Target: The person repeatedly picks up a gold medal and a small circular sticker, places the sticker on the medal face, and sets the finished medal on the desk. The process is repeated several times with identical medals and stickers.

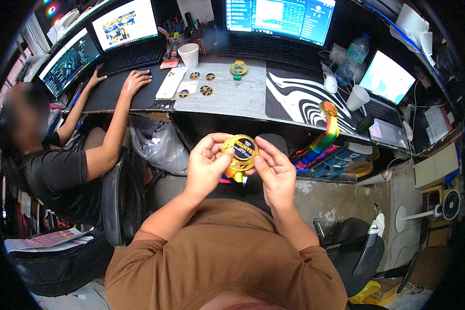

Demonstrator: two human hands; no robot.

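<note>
A gold medal (238,167) is held up in front of my chest, over the space before the desk. A round black sticker with gold print (245,149) lies on its face. My left hand (205,164) grips the medal's left side, with the thumb across the front. At the right edge, my right hand (276,169) pinches the rim and sticker between thumb and fingers. A yellow ribbon end (238,177) hangs below. On the grey desk top lie several round dark stickers (206,91) and another medal with a green ribbon (238,68).
A medal with rainbow ribbons (328,108) hangs over the desk edge on a black-and-white mat (299,98). White cups (189,55), a white phone (171,82) and a laptop (387,77) stand about. A co-worker (62,150) sits at left, an office chair (354,245) at right.
</note>
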